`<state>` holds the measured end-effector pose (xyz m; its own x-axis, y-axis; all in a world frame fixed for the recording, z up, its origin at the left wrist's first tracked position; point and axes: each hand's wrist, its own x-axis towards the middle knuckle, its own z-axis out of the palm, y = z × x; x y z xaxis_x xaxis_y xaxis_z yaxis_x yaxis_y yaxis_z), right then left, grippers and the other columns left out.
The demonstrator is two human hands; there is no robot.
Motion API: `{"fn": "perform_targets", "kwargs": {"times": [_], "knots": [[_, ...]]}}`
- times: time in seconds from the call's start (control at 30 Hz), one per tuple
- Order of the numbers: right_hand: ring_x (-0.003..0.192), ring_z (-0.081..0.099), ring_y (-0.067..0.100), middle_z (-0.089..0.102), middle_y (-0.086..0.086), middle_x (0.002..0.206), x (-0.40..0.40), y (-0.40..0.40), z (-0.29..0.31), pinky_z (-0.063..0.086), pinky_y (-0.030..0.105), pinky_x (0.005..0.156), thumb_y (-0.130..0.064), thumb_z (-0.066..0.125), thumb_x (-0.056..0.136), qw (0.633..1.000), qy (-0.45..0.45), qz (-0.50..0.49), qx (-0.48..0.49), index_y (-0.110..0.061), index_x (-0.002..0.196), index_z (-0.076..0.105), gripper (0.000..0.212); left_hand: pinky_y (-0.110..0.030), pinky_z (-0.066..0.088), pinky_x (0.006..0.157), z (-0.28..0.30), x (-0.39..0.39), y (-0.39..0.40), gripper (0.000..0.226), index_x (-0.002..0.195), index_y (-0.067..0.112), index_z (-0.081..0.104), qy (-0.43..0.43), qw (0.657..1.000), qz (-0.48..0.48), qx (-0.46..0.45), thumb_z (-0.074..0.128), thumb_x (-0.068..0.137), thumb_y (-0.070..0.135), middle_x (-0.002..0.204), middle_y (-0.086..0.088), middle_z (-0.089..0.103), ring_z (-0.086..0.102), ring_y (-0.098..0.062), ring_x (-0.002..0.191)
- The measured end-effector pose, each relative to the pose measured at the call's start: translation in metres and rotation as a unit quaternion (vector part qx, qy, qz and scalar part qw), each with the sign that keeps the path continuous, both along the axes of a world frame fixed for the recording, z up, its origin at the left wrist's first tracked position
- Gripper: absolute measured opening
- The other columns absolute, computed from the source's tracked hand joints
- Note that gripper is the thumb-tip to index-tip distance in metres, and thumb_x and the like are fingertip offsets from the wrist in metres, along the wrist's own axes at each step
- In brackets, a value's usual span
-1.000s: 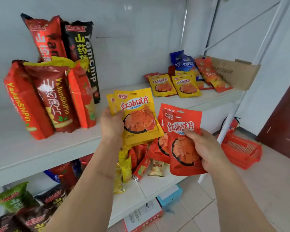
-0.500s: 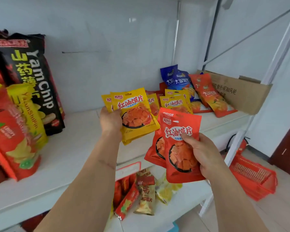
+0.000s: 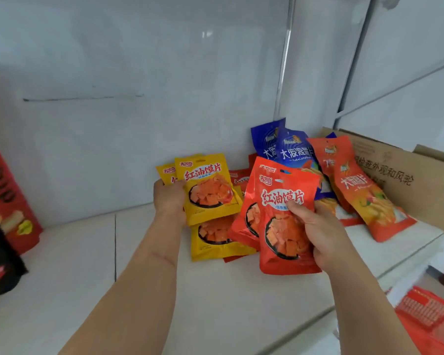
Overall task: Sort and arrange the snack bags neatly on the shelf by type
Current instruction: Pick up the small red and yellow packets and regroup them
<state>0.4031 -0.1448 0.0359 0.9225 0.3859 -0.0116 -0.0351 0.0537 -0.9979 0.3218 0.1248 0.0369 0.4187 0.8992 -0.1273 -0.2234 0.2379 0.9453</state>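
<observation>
Now the left hand grips yellow bags directly above the yellow bag lying on the shelf; the right hand clutches red bags just beside them, upright, over the shelf.

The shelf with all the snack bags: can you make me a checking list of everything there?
Surface: white shelf board, bare at front.
Job's things: yellow foil snack bags in left hand; red foil snack bags in right hand; another yellow bag lying on the shelf; blue bags and orange bags leaning at the back.
Clutter: brown cardboard box.
Fingers: both hands grip bags.
Cables: nothing seen.
Surroundings: white wall; red plastic basket lower right.
</observation>
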Motion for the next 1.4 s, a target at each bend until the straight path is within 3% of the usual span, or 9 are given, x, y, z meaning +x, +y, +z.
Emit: {"fn": "perform_targets", "kwargs": {"times": [0.17,0.3,0.4,0.5,0.67,0.77,0.93,1.07,1.4], "knots": [[0.090,0.074,0.021,0.076,-0.005,0.099,0.037,0.025,0.004,0.056,0.047,0.089,-0.038,0.077,0.081,1.000,0.012,0.007,0.007,-0.027,0.108,0.068,0.031,-0.044,0.060,0.076,0.006,0.032,-0.004,0.026,0.106,0.014,0.058,-0.005,0.998,0.046,-0.032,0.062,0.082,0.006,0.094,-0.008,0.070,0.069,-0.026,0.081],[0.091,0.073,0.021,0.076,-0.005,0.099,0.063,0.039,0.012,0.056,0.046,0.089,-0.039,0.074,0.084,0.999,0.008,0.035,0.010,-0.026,0.110,0.068,0.030,-0.051,0.063,0.066,0.009,0.061,0.003,0.055,0.123,0.009,0.054,-0.002,0.999,-0.030,-0.022,0.068,0.071,0.019,0.107,-0.016,0.072,0.074,-0.032,0.086],[0.090,0.073,0.018,0.076,-0.004,0.101,0.074,0.053,0.020,0.057,0.039,0.083,-0.039,0.073,0.085,0.998,-0.002,0.058,-0.002,-0.026,0.111,0.067,0.030,-0.051,0.063,0.070,0.015,0.060,0.000,0.063,0.126,0.010,0.055,0.076,0.996,-0.038,0.027,0.070,0.068,0.031,0.108,-0.012,0.074,0.075,-0.029,0.085],[0.096,0.069,0.018,0.072,-0.007,0.105,0.081,0.068,0.021,0.055,0.040,0.085,-0.041,0.072,0.085,0.997,-0.047,0.051,-0.040,-0.025,0.108,0.065,0.029,-0.030,0.056,0.066,0.019,0.046,-0.008,0.039,0.114,0.009,0.061,0.140,0.985,0.021,0.103,0.066,0.082,0.031,0.106,-0.002,0.071,0.068,-0.016,0.082],[0.107,0.063,0.026,0.065,-0.003,0.111,0.087,0.094,0.014,0.043,0.032,0.081,-0.043,0.063,0.092,0.971,-0.162,-0.022,-0.172,-0.019,0.123,0.053,0.040,-0.031,0.046,0.093,0.018,0.027,-0.025,0.039,0.133,0.016,0.057,0.257,0.925,0.097,0.261,0.055,0.097,0.031,0.133,0.000,0.060,0.058,-0.020,0.116],[0.107,0.063,0.034,0.067,0.007,0.116,0.088,0.108,0.001,0.044,0.038,0.079,-0.044,0.060,0.093,0.955,-0.179,-0.024,-0.235,-0.016,0.124,0.049,0.043,-0.027,0.042,0.089,0.018,0.024,-0.045,0.033,0.129,0.019,0.061,0.319,0.880,0.091,0.341,0.051,0.099,0.030,0.133,0.000,0.060,0.056,-0.019,0.121],[0.109,0.061,0.038,0.065,0.010,0.121,0.095,0.121,0.000,0.045,0.041,0.081,-0.043,0.057,0.094,0.944,-0.192,-0.018,-0.269,-0.016,0.129,0.044,0.046,-0.038,0.050,0.095,0.015,0.020,-0.066,0.033,0.129,0.021,0.062,0.396,0.813,0.105,0.414,0.047,0.101,0.031,0.136,0.003,0.058,0.056,-0.020,0.121],[0.126,0.048,0.037,0.048,0.014,0.140,0.093,0.116,0.004,0.045,0.047,0.091,-0.044,0.059,0.093,0.927,-0.261,-0.039,-0.265,-0.014,0.146,0.033,0.066,-0.035,0.049,0.089,0.012,0.010,-0.081,0.033,0.128,0.022,0.064,0.442,0.762,0.124,0.457,0.046,0.102,0.031,0.133,0.004,0.061,0.058,-0.019,0.118],[0.133,0.037,0.035,0.045,0.011,0.144,0.070,0.098,0.004,0.031,0.051,0.107,-0.044,0.059,0.092,0.899,-0.352,-0.052,-0.257,-0.016,0.136,0.050,0.053,-0.031,0.049,0.081,0.007,-0.027,-0.109,0.031,0.125,0.025,0.064,0.484,0.736,0.149,0.449,0.044,0.103,0.033,0.125,0.006,0.064,0.061,-0.018,0.110]]}}
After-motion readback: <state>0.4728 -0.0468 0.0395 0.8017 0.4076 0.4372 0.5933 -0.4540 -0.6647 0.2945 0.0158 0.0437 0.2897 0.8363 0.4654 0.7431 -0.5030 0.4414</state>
